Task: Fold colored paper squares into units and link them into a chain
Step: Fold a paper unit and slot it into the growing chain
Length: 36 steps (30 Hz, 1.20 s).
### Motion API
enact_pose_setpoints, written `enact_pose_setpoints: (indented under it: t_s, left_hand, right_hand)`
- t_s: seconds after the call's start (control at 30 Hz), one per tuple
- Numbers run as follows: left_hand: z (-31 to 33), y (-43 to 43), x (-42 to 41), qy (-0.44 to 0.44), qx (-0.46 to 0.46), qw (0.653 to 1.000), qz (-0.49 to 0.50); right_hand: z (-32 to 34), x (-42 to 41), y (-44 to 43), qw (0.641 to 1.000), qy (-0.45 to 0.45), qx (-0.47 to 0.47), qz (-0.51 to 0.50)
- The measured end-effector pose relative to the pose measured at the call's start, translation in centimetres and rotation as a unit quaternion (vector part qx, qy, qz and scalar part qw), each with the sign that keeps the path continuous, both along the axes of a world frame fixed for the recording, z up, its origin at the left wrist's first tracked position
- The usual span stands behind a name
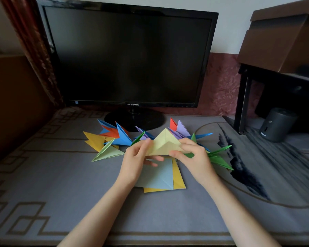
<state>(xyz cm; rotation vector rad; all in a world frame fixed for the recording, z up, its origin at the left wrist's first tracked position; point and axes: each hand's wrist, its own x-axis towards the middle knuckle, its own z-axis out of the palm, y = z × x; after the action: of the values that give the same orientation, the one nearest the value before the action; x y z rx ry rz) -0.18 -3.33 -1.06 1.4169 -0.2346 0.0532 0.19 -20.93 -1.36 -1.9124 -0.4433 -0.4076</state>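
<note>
A pale yellow paper, partly folded into a triangular shape, is held just above the desk. My left hand pinches its left end and my right hand grips its right end. Beneath my hands lies a light blue paper square on top of a yellow square. Behind them spreads a row of finished pointed units: orange-yellow, light green, blue, red, purple and dark green.
A dark monitor on a round stand rises right behind the folded units. A black shelf frame with a cardboard box stands at the right, with a small dark cylinder beside it. A grey patterned mat covers the desk.
</note>
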Motion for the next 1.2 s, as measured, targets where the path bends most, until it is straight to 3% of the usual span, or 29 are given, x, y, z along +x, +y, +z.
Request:
enact_pose_setpoints:
  t_s: [0.13,0.27,0.77,1.2]
  left_hand:
    - [0.3,-0.3,-0.4,0.003,0.009,1.000,-0.020]
    - [-0.1,-0.4,-0.3,-0.004,0.081,0.997,0.003]
    - [-0.8,-0.1,0.3,-0.043,0.131,0.990,0.037]
    - [-0.5,0.2,0.5,-0.025,0.011,1.000,0.000]
  right_hand:
    - [0.3,-0.3,0.2,0.998,0.039,0.054,-0.017]
    - [0.4,-0.4,0.5,0.989,0.077,0.126,-0.014]
    - [0.8,-0.5,0.6,0.982,0.152,0.113,0.022]
    - [0.5,0.1,-0.4,0.980,0.154,0.110,0.060]
